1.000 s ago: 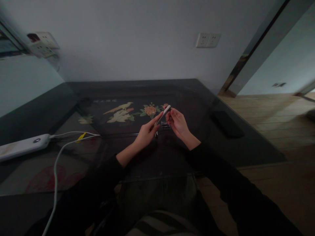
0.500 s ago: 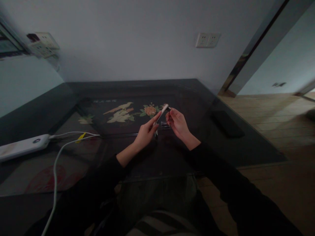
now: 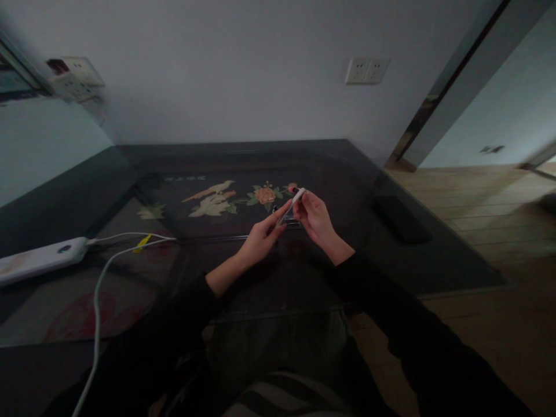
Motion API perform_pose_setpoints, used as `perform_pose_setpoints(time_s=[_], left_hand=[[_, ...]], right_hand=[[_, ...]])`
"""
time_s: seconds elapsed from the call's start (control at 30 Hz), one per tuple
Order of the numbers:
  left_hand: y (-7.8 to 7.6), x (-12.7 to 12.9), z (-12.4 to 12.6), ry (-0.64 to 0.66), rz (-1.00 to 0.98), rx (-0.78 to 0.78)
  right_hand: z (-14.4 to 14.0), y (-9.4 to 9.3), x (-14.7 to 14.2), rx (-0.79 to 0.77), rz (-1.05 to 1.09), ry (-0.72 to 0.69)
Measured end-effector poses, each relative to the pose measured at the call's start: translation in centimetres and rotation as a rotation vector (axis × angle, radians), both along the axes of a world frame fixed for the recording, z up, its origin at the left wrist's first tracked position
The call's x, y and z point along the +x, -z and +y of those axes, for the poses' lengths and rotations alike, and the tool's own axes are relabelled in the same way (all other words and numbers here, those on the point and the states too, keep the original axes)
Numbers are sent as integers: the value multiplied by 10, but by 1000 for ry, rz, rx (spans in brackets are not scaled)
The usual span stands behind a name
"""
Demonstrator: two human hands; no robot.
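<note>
The left hand's (image 3: 259, 236) grip pinches the near end of a slim pale object (image 3: 296, 198), slanting above the dark counter (image 3: 339, 174); the right hand's (image 3: 315, 219) grip pinches its far end. Steady left support and light right fingertips should work best.

Table (image 3: 452, 260): dark, glossy-topped, far edge along the wall. Top decorated with pale birds (image 3: 212, 200), an orange-pink flower with green leaves (image 3: 264, 195) and, near left, red rounded patterns (image 3: 82, 315). On it, as seen from where I stand: at left, one long white block with a dark oval spot (image 3: 43, 259); beside it, one white cord (image 3: 99, 301), yellow tag (image 3: 142, 242) attached; centre, one small silvery piece (image 3: 293, 223), partly hidden; right, one flat black rectangular object (image 3: 402, 219).
</note>
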State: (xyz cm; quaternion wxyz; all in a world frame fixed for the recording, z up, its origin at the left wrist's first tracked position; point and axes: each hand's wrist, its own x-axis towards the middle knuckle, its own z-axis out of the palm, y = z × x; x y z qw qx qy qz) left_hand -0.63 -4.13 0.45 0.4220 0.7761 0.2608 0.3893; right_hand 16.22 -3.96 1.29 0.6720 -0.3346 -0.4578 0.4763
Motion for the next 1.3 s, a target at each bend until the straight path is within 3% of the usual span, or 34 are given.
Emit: perform_pose_setpoints(time_s=[0.33,0.63,1.3], left_hand=[[7,-3,10,-53,38,10],[1,-5,11,-92,-9,-25],[3,-1,2,4,0,-6]], right_hand=[[0,1,-1,-33,2,2],[1,1,-2,-6,-3,7],[0,1,-1,-7,-19,16]])
